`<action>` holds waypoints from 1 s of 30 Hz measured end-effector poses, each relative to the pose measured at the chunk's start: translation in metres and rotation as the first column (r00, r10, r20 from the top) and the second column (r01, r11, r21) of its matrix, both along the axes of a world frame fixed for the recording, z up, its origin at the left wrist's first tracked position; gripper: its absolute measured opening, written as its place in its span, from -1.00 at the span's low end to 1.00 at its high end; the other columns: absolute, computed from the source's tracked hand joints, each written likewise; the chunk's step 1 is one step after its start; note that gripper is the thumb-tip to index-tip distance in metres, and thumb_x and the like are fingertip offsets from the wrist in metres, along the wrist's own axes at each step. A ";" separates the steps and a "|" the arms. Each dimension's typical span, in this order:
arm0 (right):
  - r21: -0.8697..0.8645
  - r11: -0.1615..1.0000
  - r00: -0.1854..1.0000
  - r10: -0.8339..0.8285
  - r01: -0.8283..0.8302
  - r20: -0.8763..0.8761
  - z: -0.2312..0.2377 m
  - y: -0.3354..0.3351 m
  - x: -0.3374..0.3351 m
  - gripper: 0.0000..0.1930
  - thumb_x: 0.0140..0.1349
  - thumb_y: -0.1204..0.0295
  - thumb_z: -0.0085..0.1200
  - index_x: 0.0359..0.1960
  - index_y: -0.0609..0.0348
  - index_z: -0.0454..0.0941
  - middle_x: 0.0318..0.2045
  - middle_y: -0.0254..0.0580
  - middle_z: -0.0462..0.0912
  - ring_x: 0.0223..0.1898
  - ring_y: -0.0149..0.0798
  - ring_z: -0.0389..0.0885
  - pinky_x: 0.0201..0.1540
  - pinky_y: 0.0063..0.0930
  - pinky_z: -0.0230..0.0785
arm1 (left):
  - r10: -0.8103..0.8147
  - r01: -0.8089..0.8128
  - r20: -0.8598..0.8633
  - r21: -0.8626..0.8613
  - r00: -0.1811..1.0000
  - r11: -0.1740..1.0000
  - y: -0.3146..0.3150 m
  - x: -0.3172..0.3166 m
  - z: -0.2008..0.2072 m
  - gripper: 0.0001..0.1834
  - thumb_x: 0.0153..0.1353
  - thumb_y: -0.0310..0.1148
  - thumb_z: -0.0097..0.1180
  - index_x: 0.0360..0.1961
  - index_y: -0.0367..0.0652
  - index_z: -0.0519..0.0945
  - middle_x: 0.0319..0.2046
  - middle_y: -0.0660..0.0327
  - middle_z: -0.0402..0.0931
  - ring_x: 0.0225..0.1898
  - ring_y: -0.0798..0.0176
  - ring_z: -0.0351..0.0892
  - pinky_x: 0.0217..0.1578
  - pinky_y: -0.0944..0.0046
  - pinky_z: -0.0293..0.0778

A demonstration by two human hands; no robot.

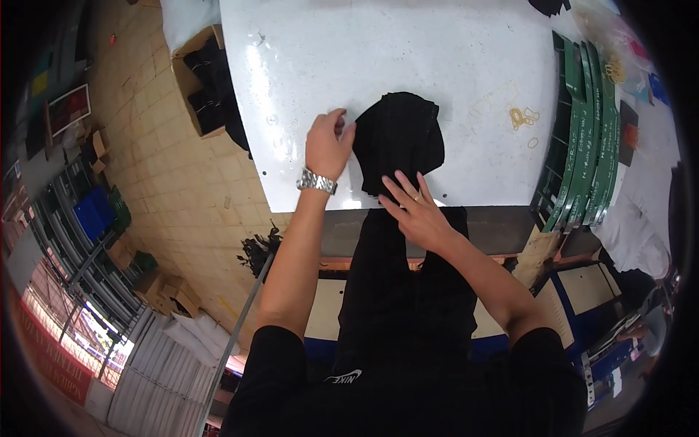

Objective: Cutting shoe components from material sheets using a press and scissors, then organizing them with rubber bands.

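Observation:
A stack of black cut fabric pieces [398, 138] lies near the front edge of the white table [306, 51]. Just left of the stack is my left hand [329, 146], its fingers loosely bent and the thumb apart, with nothing in it. The thumb tip comes close to the fabric's left edge; whether it touches I cannot tell. My right hand [416, 215] reaches over the table's front edge with spread fingers, their tips resting on the lower edge of the black pieces. A metal-band watch [317, 180] sits on my left wrist.
Tan rubber bands [523, 118] lie on the table's right part. Long green strips with handwriting [582, 138] stand along its right edge. A cardboard box [191, 87] with black fabric is at the table's left side. Another black piece [549, 6] shows at the far right.

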State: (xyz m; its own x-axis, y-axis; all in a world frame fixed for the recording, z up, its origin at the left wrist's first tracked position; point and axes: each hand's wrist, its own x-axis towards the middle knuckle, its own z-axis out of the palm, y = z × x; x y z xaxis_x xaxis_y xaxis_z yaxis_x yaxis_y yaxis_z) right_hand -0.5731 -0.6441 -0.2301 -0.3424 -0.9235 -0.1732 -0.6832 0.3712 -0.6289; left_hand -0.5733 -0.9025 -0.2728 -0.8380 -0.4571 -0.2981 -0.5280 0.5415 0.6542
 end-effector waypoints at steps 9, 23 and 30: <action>0.137 0.557 0.506 -0.815 0.819 0.282 -0.011 0.022 -0.047 -0.64 0.29 0.48 0.22 0.09 0.32 0.52 0.04 0.05 0.60 0.00 -0.03 0.63 -0.05 -0.27 0.52 | 0.034 -0.007 0.181 -0.151 0.983 0.989 0.032 0.004 -0.003 -0.58 0.03 -0.20 0.49 -0.16 -0.19 0.62 -0.28 0.05 0.63 -0.18 -0.13 0.56 -0.11 -0.03 0.51; 0.364 0.386 0.186 -0.858 0.847 0.479 -0.045 0.002 -0.064 -0.79 0.28 0.51 0.29 -0.14 0.33 0.55 -0.45 -0.39 0.53 -0.44 -0.52 0.44 -0.35 -0.57 0.35 | 0.250 -0.256 0.058 0.121 0.966 0.959 0.052 0.031 0.009 -0.75 0.23 -0.27 0.29 -0.35 -0.25 0.57 -0.56 -0.05 0.59 -0.45 -0.23 0.61 -0.40 -0.07 0.51; -0.016 0.568 0.549 -0.789 0.823 0.275 -0.009 -0.047 -0.075 -0.73 0.27 0.59 0.24 0.00 0.29 0.58 -0.34 -0.27 0.56 -0.42 -0.42 0.48 -0.29 -0.49 0.42 | 0.394 -0.386 -0.023 0.154 0.919 0.910 0.074 0.038 0.019 -0.76 0.24 -0.32 0.29 -0.40 -0.26 0.52 -0.56 -0.04 0.57 -0.49 -0.16 0.60 -0.45 0.00 0.47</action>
